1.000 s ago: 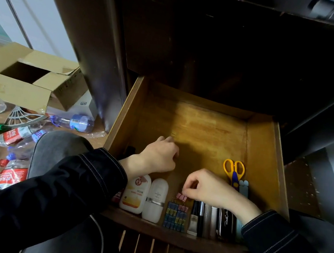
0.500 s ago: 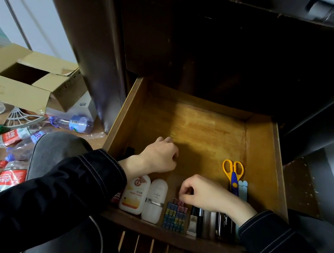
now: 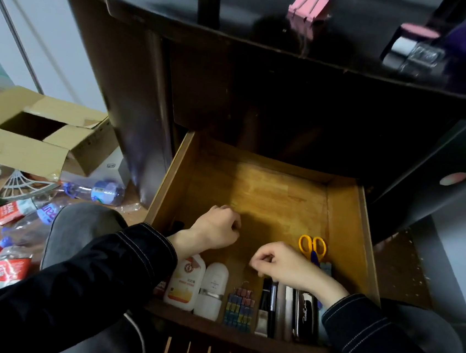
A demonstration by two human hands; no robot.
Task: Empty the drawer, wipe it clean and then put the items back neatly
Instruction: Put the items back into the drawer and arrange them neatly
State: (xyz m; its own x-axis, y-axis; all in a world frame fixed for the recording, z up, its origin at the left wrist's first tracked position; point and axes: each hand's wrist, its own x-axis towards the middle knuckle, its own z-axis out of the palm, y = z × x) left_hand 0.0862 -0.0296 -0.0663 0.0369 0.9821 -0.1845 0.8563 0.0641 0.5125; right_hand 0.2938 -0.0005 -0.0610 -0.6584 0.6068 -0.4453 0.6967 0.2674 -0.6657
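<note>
Two hands are reaching into the open wooden drawer (image 3: 345, 217). The right hand (image 3: 288, 265) is curling its fingers, thumb near forefinger; whether it is pinching anything cannot be told. The coloured binder clips (image 3: 239, 306) are lying just beside it at 7 o'clock, the yellow scissors (image 3: 312, 246) at 1 o'clock. The left hand (image 3: 217, 228), at 10 o'clock from the right, is resting as a fist, its contents hidden. A cardboard box (image 3: 38, 133) and plastic bottles (image 3: 6, 267) are lying on the floor at the drawer's 9 o'clock. A pink clip (image 3: 308, 9) is sitting on the dark desktop at 12 o'clock.
</note>
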